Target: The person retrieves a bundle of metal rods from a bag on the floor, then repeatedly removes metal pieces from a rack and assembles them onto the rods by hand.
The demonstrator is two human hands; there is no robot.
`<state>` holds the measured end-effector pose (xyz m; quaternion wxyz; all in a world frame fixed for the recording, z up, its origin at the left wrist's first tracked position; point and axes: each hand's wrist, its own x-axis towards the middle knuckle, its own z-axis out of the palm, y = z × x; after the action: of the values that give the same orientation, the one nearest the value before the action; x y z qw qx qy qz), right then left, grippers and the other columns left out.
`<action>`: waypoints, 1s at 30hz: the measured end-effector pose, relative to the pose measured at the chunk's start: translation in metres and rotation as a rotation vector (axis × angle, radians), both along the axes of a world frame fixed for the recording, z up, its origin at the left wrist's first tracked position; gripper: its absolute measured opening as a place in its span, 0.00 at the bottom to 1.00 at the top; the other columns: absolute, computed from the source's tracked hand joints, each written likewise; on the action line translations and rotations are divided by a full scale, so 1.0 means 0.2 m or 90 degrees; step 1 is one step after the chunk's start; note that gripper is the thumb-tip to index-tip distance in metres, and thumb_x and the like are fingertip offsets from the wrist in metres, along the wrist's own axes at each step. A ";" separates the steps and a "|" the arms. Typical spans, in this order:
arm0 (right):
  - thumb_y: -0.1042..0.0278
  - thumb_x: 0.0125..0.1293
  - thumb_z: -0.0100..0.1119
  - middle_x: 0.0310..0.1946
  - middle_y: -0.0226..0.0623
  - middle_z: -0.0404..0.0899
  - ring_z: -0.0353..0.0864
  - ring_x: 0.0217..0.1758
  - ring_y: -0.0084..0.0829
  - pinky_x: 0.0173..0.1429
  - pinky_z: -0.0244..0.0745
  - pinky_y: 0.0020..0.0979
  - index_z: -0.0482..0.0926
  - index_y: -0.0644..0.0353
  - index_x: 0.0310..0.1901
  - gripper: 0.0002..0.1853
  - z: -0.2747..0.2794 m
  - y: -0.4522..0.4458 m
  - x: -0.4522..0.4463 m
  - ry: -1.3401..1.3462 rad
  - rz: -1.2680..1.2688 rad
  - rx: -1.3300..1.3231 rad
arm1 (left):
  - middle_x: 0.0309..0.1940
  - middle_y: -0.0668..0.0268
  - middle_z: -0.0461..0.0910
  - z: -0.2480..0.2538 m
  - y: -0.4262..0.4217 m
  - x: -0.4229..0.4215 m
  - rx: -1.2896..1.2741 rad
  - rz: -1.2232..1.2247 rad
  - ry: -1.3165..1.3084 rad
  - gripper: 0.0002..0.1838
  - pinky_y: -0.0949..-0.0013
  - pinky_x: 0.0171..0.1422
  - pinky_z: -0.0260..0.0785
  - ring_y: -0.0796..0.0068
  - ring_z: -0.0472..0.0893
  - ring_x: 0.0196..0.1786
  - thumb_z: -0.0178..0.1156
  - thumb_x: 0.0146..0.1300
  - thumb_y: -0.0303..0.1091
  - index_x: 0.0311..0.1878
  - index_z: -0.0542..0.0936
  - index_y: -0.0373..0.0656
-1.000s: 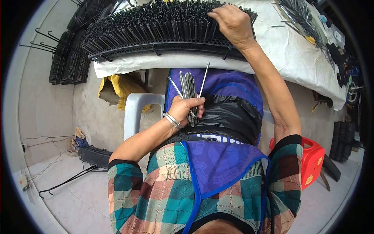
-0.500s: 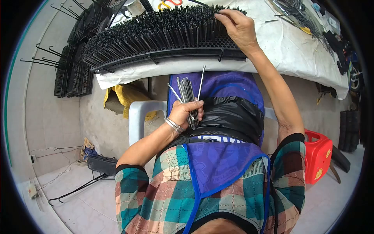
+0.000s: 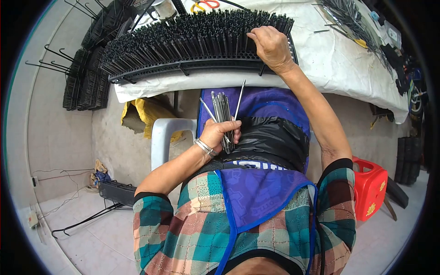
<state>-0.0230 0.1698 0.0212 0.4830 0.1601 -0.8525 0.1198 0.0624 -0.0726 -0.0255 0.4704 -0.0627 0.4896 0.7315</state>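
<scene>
My left hand (image 3: 218, 133) is closed around a bundle of thin metal rods (image 3: 222, 107) above my lap. Most rods in it stand close together, while two splay out to the sides. On the table, a curved perforated black rack (image 3: 185, 68) is packed with upright thin black rods (image 3: 197, 43). My right hand (image 3: 274, 48) is at the rack's right end, its thumb and fingers pinched together against the rod tops. Whatever lies between those fingertips is too small or hidden to make out.
Orange-handled scissors (image 3: 206, 4) and a metal cup (image 3: 164, 8) lie behind the rack on the white-covered table (image 3: 321, 68). More loose rods (image 3: 346, 20) are at the back right. A red stool (image 3: 370, 188) stands at my right; filled black racks (image 3: 85, 82) hang on the left wall.
My right hand has shifted slightly left and down along the rods at the rack's right end. My left hand keeps its hold on the bundle.
</scene>
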 end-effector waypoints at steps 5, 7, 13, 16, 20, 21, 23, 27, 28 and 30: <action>0.75 0.51 0.62 0.20 0.39 0.75 0.77 0.26 0.37 0.30 0.73 0.34 0.73 0.61 0.25 0.06 0.09 0.02 -0.03 0.085 0.008 0.055 | 0.19 0.64 0.73 0.01 0.00 0.00 -0.012 0.001 0.008 0.05 0.71 0.25 0.69 0.72 0.75 0.21 0.61 0.54 0.25 0.27 0.74 0.37; 0.75 0.51 0.63 0.21 0.39 0.76 0.77 0.25 0.38 0.30 0.73 0.34 0.75 0.63 0.26 0.06 0.11 0.02 -0.04 0.089 0.019 0.021 | 0.19 0.64 0.73 0.02 0.00 0.00 -0.023 0.001 0.012 0.05 0.71 0.25 0.69 0.72 0.75 0.21 0.61 0.54 0.25 0.27 0.74 0.37; 0.71 0.52 0.64 0.22 0.39 0.77 0.78 0.26 0.39 0.31 0.74 0.33 0.77 0.63 0.31 0.07 0.01 0.06 0.00 -0.106 -0.065 -0.069 | 0.19 0.64 0.74 0.02 0.00 0.00 -0.030 -0.002 0.013 0.05 0.71 0.24 0.69 0.72 0.75 0.21 0.61 0.54 0.25 0.26 0.75 0.36; 0.67 0.53 0.65 0.20 0.39 0.77 0.78 0.24 0.37 0.30 0.74 0.32 0.78 0.64 0.35 0.11 0.00 0.03 0.05 -0.082 -0.045 -0.159 | 0.19 0.63 0.74 0.04 0.00 0.00 -0.026 0.006 0.021 0.05 0.71 0.24 0.69 0.72 0.75 0.21 0.62 0.53 0.24 0.27 0.75 0.36; 0.67 0.53 0.65 0.21 0.40 0.78 0.78 0.21 0.28 0.26 0.73 0.29 0.77 0.68 0.38 0.15 -0.01 -0.11 0.28 -0.198 -0.006 -0.389 | 0.19 0.62 0.74 0.02 0.00 0.01 0.001 -0.005 0.059 0.05 0.71 0.24 0.69 0.71 0.76 0.21 0.62 0.52 0.22 0.29 0.74 0.36; 0.68 0.54 0.64 0.22 0.39 0.79 0.78 0.21 0.25 0.25 0.73 0.27 0.76 0.69 0.38 0.14 -0.02 -0.14 0.34 -0.294 0.017 -0.449 | 0.19 0.61 0.74 0.02 0.00 0.01 0.006 -0.013 0.071 0.05 0.71 0.24 0.69 0.71 0.76 0.21 0.62 0.52 0.22 0.29 0.74 0.36; 0.69 0.56 0.63 0.24 0.37 0.79 0.77 0.22 0.21 0.23 0.72 0.23 0.75 0.70 0.39 0.14 -0.05 -0.21 0.46 -0.474 0.081 -0.627 | 0.18 0.61 0.74 0.04 0.00 0.02 0.016 -0.037 0.101 0.06 0.71 0.24 0.69 0.71 0.76 0.21 0.62 0.52 0.22 0.30 0.74 0.36; 0.73 0.60 0.58 0.25 0.35 0.79 0.77 0.22 0.19 0.23 0.73 0.20 0.75 0.68 0.39 0.08 -0.09 -0.25 0.53 -0.536 0.202 -0.847 | 0.19 0.61 0.75 0.03 0.00 0.02 0.025 -0.080 0.152 0.07 0.71 0.25 0.70 0.71 0.76 0.21 0.63 0.53 0.23 0.33 0.74 0.35; 0.74 0.61 0.57 0.25 0.35 0.79 0.77 0.22 0.19 0.23 0.73 0.20 0.75 0.68 0.39 0.07 -0.09 -0.25 0.53 -0.520 0.217 -0.865 | 0.20 0.60 0.75 0.03 0.00 0.02 0.024 -0.071 0.142 0.08 0.71 0.26 0.70 0.70 0.77 0.22 0.62 0.54 0.24 0.35 0.74 0.35; 0.75 0.62 0.56 0.24 0.35 0.79 0.77 0.22 0.18 0.24 0.74 0.20 0.76 0.66 0.38 0.05 -0.01 -0.20 0.49 -0.410 0.150 -0.808 | 0.22 0.59 0.76 0.04 0.00 0.02 0.023 -0.053 0.122 0.11 0.71 0.27 0.72 0.70 0.77 0.24 0.62 0.55 0.25 0.40 0.73 0.34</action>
<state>0.0741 0.1306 0.0188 0.1913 -0.1037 -0.6960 0.6843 0.0671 -0.0721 -0.0172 0.4528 0.0364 0.5213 0.7224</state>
